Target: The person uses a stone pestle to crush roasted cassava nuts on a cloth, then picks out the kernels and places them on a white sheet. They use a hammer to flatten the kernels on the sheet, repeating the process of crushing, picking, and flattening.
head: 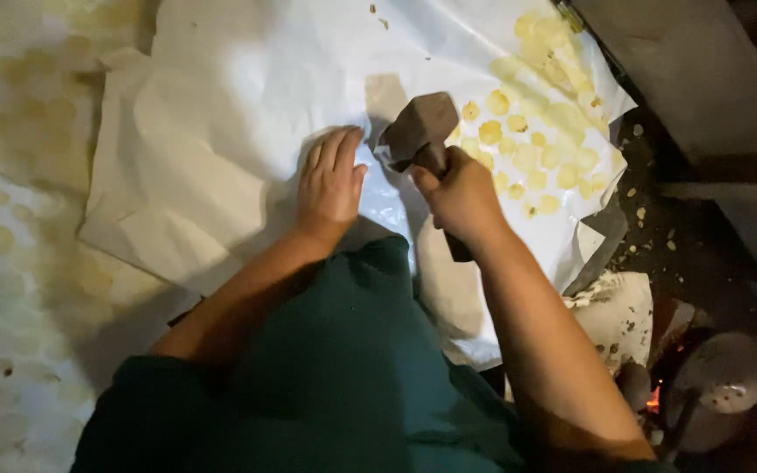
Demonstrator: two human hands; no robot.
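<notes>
On the white sheet [221, 149] spread over the floor, the person is kneeling in dark green clothing and working with a heavy mallet [420, 130]. The right hand [462, 197] is clenching the mallet's dark handle close under the blocky head, which is hanging tilted just above the sheet's shiny centre. The left hand [330, 180] is lying flat and unclenched, fingers together, pressing the sheet down just beside the mallet head. Beyond the mallet, toward the far right corner, many flattened yellow discs [536, 149] are lying scattered on the sheet, some overlapping. At the lower right, embers [654, 398] are glowing beside a pale round pot [720, 381].

Judging from this, the striking is going best when the left fingers are staying clear of the head's path while keeping the sheet taut, and when the mallet face is coming down flat rather than on an edge. What lies directly under the head cannot be made out.
</notes>
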